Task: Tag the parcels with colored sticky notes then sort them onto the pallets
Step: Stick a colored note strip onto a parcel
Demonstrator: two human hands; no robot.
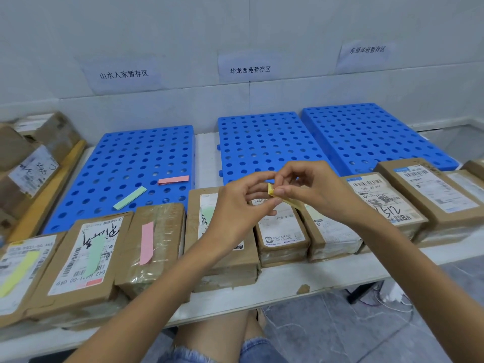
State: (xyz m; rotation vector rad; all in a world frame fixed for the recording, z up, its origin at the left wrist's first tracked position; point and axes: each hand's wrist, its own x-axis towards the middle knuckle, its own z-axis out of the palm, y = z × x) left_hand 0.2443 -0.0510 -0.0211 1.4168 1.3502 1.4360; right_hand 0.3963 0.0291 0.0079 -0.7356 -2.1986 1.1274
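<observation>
Hands meet just in front of the near edge of the middle pallet, raised over the row of parcels there. The right hand pinches a yellow sticky-note strip between thumb and forefinger near its upper end, the other fingers curled loosely above. The left hand closes thumb and fingertips on that same end, touching the right hand's fingertips. From the pinch the strip slants down and rightward under the right palm, clear of the small parcel below. Whether one sheet is being separated cannot be told.

Left of the middle pallet, the left pallet carries a green strip and a pink strip, lying apart near its front edge. Forward and left of the middle pallet, three parcels on the table bear notes: a pink note on the taped parcel, a green note on the labelled parcel, a yellow note on the outermost parcel. Right of the middle pallet lies the right pallet, with untagged parcels along its near edge.
</observation>
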